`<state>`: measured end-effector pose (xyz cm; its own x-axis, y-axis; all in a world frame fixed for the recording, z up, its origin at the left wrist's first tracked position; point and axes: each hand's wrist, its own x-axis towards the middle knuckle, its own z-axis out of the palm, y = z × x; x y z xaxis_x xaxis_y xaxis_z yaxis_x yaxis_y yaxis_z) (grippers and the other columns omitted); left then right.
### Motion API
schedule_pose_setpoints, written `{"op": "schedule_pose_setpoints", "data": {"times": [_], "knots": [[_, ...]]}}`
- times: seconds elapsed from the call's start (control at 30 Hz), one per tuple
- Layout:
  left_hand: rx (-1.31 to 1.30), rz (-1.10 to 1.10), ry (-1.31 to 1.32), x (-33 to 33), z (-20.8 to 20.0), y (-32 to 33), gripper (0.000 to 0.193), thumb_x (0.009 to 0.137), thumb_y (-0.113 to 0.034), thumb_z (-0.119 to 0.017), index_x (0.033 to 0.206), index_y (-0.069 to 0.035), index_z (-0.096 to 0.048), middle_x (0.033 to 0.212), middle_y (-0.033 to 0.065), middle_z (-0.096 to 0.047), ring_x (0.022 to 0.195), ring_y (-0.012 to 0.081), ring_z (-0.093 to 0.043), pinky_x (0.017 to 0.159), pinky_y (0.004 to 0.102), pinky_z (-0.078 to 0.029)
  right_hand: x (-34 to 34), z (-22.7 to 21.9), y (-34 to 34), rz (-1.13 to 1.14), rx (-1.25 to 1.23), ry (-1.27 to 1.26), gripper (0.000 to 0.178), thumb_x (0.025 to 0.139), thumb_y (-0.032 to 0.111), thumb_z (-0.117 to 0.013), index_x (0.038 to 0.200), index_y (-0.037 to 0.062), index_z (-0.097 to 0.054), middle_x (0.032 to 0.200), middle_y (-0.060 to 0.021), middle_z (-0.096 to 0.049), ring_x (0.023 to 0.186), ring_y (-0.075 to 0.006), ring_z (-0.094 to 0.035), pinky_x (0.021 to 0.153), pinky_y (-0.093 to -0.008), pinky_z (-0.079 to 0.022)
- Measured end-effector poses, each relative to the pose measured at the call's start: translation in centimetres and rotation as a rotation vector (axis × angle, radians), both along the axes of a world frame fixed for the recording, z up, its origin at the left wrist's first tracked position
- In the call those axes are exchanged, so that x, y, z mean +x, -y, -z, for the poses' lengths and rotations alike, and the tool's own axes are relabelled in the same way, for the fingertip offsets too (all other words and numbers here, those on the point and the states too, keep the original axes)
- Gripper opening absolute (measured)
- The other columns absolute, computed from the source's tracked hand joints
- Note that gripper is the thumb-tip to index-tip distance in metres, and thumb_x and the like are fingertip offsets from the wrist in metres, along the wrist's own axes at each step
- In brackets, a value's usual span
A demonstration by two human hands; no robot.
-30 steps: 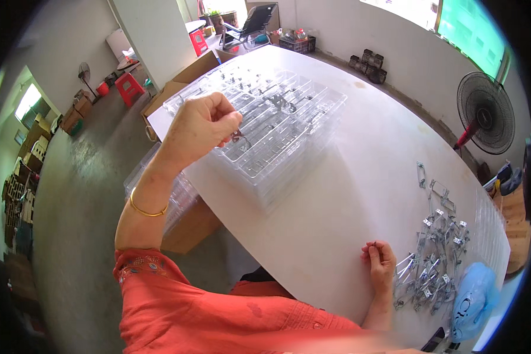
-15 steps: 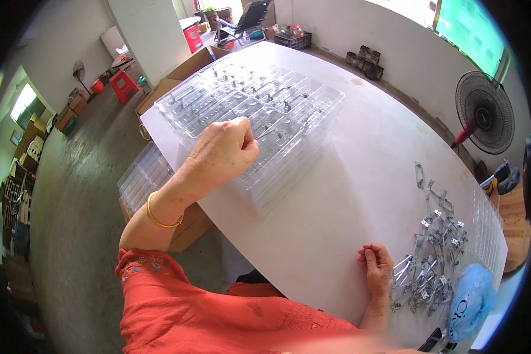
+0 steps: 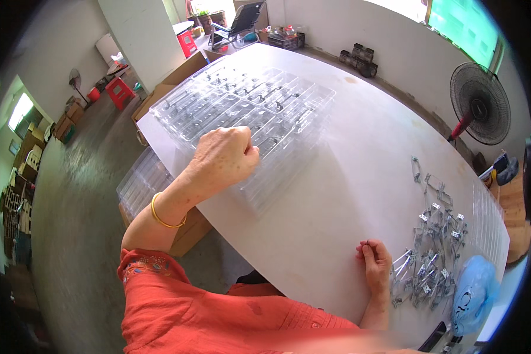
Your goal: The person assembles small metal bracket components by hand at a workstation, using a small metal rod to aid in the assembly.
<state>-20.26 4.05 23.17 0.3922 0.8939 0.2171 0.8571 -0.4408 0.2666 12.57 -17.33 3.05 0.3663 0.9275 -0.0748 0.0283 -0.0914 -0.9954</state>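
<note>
My left hand (image 3: pixel 223 156) is closed in a fist over the near edge of a stack of clear plastic trays (image 3: pixel 283 177). Its fingertips are turned away, so whatever it holds is hidden. Thin metal pieces with small hooked ends lie in the long compartments of the top tray. At the right, my right hand (image 3: pixel 376 262) rests low over the white table (image 3: pixel 312 236), thumb and fingers pinched on a tiny dark bit too small to name. Just right of it spreads a tangled pile of metal hardware pieces (image 3: pixel 426 277), with rods and small brackets.
A blue plastic bag (image 3: pixel 475 295) sits at the table's right edge, near a clear ribbed tray (image 3: pixel 488 215). More clear trays (image 3: pixel 144 177) lie below the table's left edge on a cardboard box (image 3: pixel 192 233). A black fan (image 3: pixel 479 106) stands beyond the right side.
My left hand has drawn slightly down toward me, nearer the tray's front edge. The right hand keeps its pinch. The whole view has shifted a little.
</note>
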Motion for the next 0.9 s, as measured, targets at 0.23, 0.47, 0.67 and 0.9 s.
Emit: {"op": "schedule_pose_setpoints", "data": {"times": [0.23,0.47,0.67,0.9], "knots": [[0.242,-0.005,-0.071,0.9,0.5,1.3,0.022,0.09,-0.02,-0.069,0.08,0.0,-0.065,0.07,0.019,-0.066,0.064,0.0345,-0.066,0.063,0.0426,-0.051,-0.8,-0.9,0.4,0.076,0.004,-0.055,0.008,0.1,0.003,-0.063,0.105,0.0019,-0.069,0.093,-0.0036,-0.071,0.084,-0.0108,-0.068,0.071,-0.0251,-0.056],[0.237,0.279,0.243,6.5,0.7,8.7,0.02,0.087,-0.01,-0.075,0.078,-0.005,-0.057,0.07,0.0111,-0.061,0.06,0.0302,-0.062,0.055,0.0393,-0.048,0.3,0.1,-0.5,-0.075,0.056,0.271,0.011,0.094,0.006,-0.07,0.104,0.0017,-0.072,0.085,-0.0064,-0.072,0.073,-0.0112,-0.064,0.066,-0.0267,-0.052],[0.028,0.576,0.323,15.2,5.8,9.8,0.016,0.087,-0.009,-0.074,0.08,-0.001,-0.063,0.071,0.0126,-0.062,0.058,0.027,-0.06,0.057,0.0361,-0.049,0.4,0.8,-0.8,-0.075,0.224,0.354,0.013,0.094,0.007,-0.068,0.106,0.0039,-0.071,0.089,-0.0123,-0.071,0.074,-0.0225,-0.067,0.069,-0.0325,-0.054],[-0.175,0.685,0.276,26.0,11.2,4.0,0.016,0.09,-0.014,-0.068,0.087,0.001,-0.065,0.079,0.0169,-0.067,0.07,0.0337,-0.065,0.066,0.0419,-0.051,-2.3,1.0,1.0,-0.37,0.385,0.686,0.014,0.09,0.012,-0.065,0.103,0.0075,-0.07,0.094,-0.0109,-0.067,0.092,-0.0341,-0.066,0.084,-0.044,-0.053]]}}
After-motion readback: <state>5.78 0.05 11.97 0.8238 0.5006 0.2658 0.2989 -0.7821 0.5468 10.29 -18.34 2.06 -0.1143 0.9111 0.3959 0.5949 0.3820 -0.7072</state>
